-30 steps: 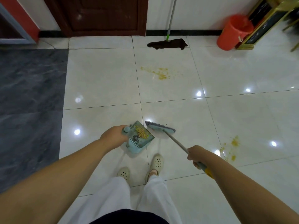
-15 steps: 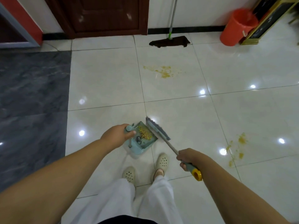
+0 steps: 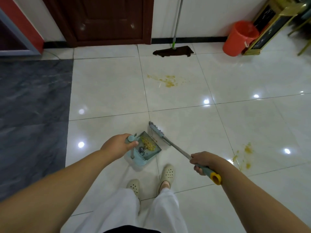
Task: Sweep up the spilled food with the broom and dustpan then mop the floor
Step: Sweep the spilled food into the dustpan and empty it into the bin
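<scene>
My left hand (image 3: 117, 145) grips the handle of a light-blue dustpan (image 3: 145, 153) that stands on the white tiles just ahead of my feet; yellow crumbs lie inside it. My right hand (image 3: 202, 161) holds the broom (image 3: 170, 142) by its blue grip with a yellow end. The broom head (image 3: 156, 130) rests at the pan's open right edge. One yellow food spill (image 3: 168, 80) stains the floor farther ahead. A second food spill (image 3: 244, 154) lies to my right. A mop (image 3: 174, 51) with a dark pad leans against the far wall.
An orange bucket (image 3: 239, 38) stands at the back right beside a gold-framed black stand (image 3: 271, 24). A dark wooden door (image 3: 107, 21) is in the far wall. Dark grey flooring (image 3: 32, 115) covers the left side. My feet in pale clogs (image 3: 167, 173) stand behind the dustpan.
The broom head has swung from across the front of the dustpan to lie along its right edge. My right hand has drawn back toward me. The dustpan has stayed in place.
</scene>
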Action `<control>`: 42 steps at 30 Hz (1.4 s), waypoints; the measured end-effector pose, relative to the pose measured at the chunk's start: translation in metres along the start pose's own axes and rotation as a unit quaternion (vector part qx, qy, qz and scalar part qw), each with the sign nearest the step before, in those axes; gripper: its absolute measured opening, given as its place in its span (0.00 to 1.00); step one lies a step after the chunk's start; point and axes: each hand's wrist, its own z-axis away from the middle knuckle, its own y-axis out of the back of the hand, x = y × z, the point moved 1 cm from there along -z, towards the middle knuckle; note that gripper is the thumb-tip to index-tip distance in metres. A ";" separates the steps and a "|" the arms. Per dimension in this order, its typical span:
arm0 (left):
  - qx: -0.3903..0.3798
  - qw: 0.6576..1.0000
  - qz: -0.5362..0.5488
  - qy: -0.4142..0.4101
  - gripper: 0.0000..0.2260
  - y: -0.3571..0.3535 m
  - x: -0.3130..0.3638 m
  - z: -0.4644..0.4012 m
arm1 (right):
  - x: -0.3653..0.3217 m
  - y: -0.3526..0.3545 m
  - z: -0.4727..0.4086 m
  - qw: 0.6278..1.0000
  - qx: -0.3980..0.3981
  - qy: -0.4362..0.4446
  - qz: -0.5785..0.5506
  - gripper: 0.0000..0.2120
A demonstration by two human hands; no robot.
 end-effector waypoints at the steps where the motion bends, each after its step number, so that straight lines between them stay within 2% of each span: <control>1: 0.000 1.000 -0.001 -0.002 0.13 0.002 -0.002 0.001 | -0.002 -0.001 -0.004 1.000 0.011 -0.001 0.003 0.02; 6: -0.005 1.000 -0.026 -0.004 0.12 0.006 -0.013 0.006 | -0.003 -0.024 -0.025 1.000 0.030 -0.010 0.001 0.07; 9: -0.007 1.000 -0.021 0.001 0.11 0.007 -0.018 0.005 | -0.005 -0.039 -0.019 1.000 0.003 -0.017 0.004 0.08; 14: -0.012 1.000 -0.013 0.003 0.11 0.012 -0.022 0.004 | -0.005 -0.031 0.013 0.993 -0.076 -0.045 -0.081 0.06; 18: -0.030 0.999 0.009 0.017 0.11 0.018 -0.023 0.008 | -0.002 -0.019 0.025 0.993 -0.071 -0.046 -0.085 0.08; 22: -0.028 1.000 -0.005 0.006 0.12 0.028 -0.027 0.015 | -0.007 -0.016 0.026 0.996 -0.050 -0.023 -0.072 0.02; 25: -0.023 1.000 -0.001 0.009 0.11 0.033 -0.033 0.022 | -0.014 -0.021 0.014 0.998 -0.023 -0.018 -0.052 0.01; 29: -0.016 1.000 -0.010 0.020 0.11 0.037 -0.042 0.028 | -0.019 -0.039 -0.011 1.000 0.005 -0.009 0.005 0.12; 32: -0.008 0.999 -0.009 0.032 0.11 0.037 -0.046 0.031 | -0.020 -0.061 -0.019 0.997 0.005 0.017 0.070 0.13; 35: 0.000 0.999 -0.003 0.040 0.10 0.037 -0.048 0.031 | -0.020 -0.072 -0.008 0.997 -0.025 0.012 0.070 0.10; 39: -0.004 0.999 -0.006 0.034 0.11 0.039 -0.053 0.033 | -0.016 -0.069 0.016 0.995 -0.091 -0.029 -0.022 0.08; 42: -0.009 0.999 0.010 0.037 0.10 0.040 -0.058 0.038 | -0.011 -0.066 0.023 0.994 -0.102 -0.032 -0.033 0.06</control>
